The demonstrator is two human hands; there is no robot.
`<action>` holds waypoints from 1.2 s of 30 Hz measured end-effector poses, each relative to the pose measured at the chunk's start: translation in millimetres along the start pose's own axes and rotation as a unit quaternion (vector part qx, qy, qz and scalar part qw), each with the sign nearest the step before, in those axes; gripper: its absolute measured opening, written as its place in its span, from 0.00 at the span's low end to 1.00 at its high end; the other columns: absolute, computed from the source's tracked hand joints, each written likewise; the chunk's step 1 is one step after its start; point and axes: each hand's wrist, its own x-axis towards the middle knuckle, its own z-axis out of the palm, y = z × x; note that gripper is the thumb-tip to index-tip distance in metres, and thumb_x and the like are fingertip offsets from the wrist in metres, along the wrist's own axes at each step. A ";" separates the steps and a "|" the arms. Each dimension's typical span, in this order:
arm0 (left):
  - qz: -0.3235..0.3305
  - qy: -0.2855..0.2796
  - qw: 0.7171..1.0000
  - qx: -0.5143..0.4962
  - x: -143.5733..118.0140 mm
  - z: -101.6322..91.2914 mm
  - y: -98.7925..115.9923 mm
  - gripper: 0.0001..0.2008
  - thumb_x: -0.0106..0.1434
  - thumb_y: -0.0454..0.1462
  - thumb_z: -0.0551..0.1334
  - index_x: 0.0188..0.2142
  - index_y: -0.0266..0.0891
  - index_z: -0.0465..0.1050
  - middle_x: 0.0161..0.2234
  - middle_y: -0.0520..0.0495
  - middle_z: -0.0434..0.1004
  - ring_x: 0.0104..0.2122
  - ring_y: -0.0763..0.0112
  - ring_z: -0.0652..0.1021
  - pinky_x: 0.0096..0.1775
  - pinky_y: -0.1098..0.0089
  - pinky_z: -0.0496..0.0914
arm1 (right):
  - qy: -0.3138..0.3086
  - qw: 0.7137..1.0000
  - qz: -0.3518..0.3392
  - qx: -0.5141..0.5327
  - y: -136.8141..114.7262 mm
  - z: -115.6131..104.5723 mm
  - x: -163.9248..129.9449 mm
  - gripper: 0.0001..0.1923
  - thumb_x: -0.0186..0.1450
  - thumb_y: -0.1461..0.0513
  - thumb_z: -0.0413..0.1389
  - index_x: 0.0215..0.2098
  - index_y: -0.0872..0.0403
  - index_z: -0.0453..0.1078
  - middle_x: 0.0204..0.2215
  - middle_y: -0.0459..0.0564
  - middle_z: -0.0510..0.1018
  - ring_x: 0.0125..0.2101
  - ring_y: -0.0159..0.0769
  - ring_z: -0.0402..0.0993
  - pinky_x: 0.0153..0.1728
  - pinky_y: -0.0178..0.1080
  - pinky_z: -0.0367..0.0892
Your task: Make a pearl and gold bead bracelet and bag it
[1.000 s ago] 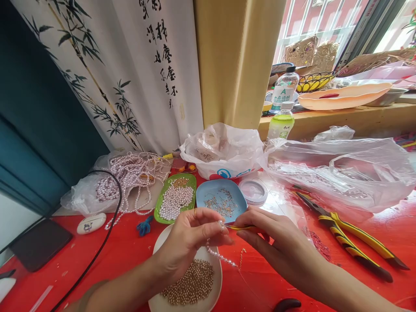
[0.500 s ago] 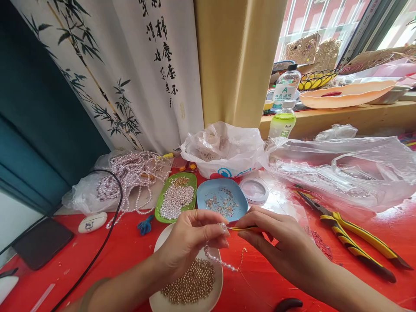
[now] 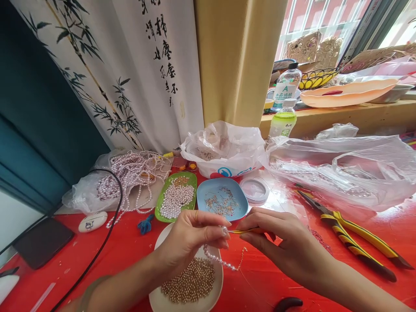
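My left hand (image 3: 188,240) pinches a short strand of pearl beads (image 3: 221,260), which hangs over a white dish of gold beads (image 3: 190,284). My right hand (image 3: 286,245) grips a thin yellow-handled tool (image 3: 242,231) whose tip meets the top bead at my left fingertips. Just behind my hands sit a blue dish of metal pins (image 3: 222,200) and a green dish of pearls (image 3: 175,197).
Yellow-and-black pliers (image 3: 351,242) lie on the red table (image 3: 123,255) at right, below clear plastic bags (image 3: 341,169). Pearl strings (image 3: 130,173) are piled at the back left, with a black cable (image 3: 110,229), a dark phone (image 3: 39,242) and a round clear box (image 3: 255,190). Bottles (image 3: 282,117) stand on the sill.
Both hands have sunk slightly toward the white dish, still joined at the bead. The hanging strand swung a little left.
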 end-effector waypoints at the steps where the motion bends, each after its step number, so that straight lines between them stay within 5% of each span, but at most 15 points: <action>1: 0.001 -0.004 1.000 0.006 0.1 -0.4 -0.2 0.04 0.46 0.32 0.68 0.26 0.36 0.77 0.19 0.51 0.77 0.20 0.79 0.75 0.26 0.81 0.69 | -0.003 1.000 -0.001 0.002 0.4 -0.5 -0.2 0.05 0.60 0.65 0.53 0.30 0.53 0.70 0.23 0.45 0.75 0.22 0.29 0.67 0.22 0.31 0.60; 13: 0.045 -0.071 0.989 0.119 3.6 -8.8 2.1 0.04 0.49 0.31 0.66 0.26 0.39 0.78 0.23 0.51 0.75 0.22 0.80 0.74 0.27 0.80 0.69 | -0.075 0.996 0.037 0.038 -1.2 -9.6 2.2 0.06 0.59 0.65 0.53 0.26 0.54 0.71 0.18 0.42 0.71 0.18 0.25 0.62 0.19 0.28 0.57; 28: 0.046 -0.143 0.962 0.229 2.1 -7.2 11.1 0.09 0.49 0.27 0.64 0.27 0.42 0.78 0.24 0.50 0.76 0.25 0.78 0.74 0.28 0.78 0.68 | -0.270 0.947 0.142 0.101 -8.6 -22.1 6.7 0.09 0.61 0.61 0.49 0.28 0.55 0.70 0.20 0.44 0.70 0.21 0.28 0.61 0.19 0.30 0.55; 33: 0.074 -0.066 0.969 0.227 4.3 -8.0 9.4 0.06 0.49 0.29 0.65 0.25 0.42 0.77 0.24 0.52 0.77 0.24 0.79 0.73 0.28 0.79 0.67 | -0.218 0.956 0.185 0.065 -2.7 -39.6 9.2 0.11 0.58 0.54 0.53 0.30 0.54 0.70 0.18 0.42 0.66 0.18 0.27 0.56 0.17 0.30 0.51; 36: 0.096 -0.033 0.968 0.230 3.8 -7.3 9.2 0.03 0.49 0.32 0.65 0.25 0.40 0.77 0.25 0.51 0.77 0.25 0.76 0.74 0.30 0.76 0.68 | -0.165 0.948 0.236 0.140 -5.1 -37.2 12.8 0.12 0.59 0.53 0.52 0.29 0.54 0.70 0.17 0.41 0.63 0.18 0.26 0.54 0.17 0.31 0.49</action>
